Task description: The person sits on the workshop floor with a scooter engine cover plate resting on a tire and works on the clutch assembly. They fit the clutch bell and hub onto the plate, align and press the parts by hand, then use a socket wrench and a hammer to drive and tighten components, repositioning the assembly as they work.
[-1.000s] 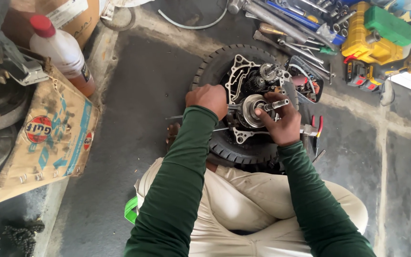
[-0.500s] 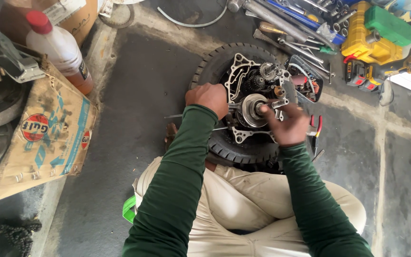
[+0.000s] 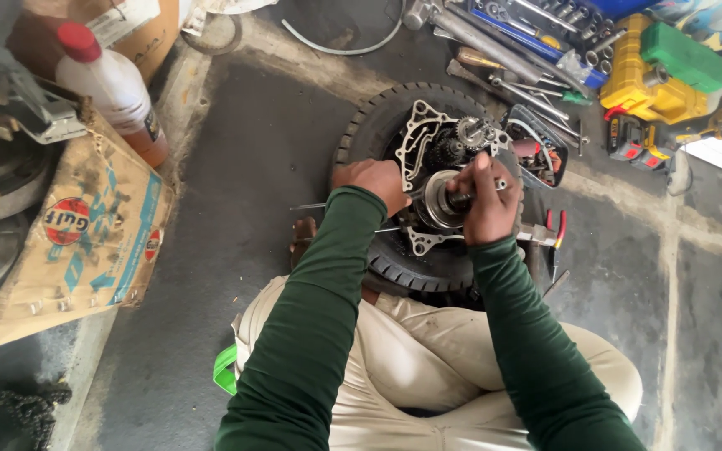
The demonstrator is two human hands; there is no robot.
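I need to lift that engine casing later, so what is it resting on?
The metal engine casing lies on a black tyre on the floor, with the left hand and right hand over it. What lies inside the tyre's middle is covered.

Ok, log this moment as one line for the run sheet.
left hand: resting on tyre | right hand: gripping shaft at engine casing hub | pliers: on floor, right
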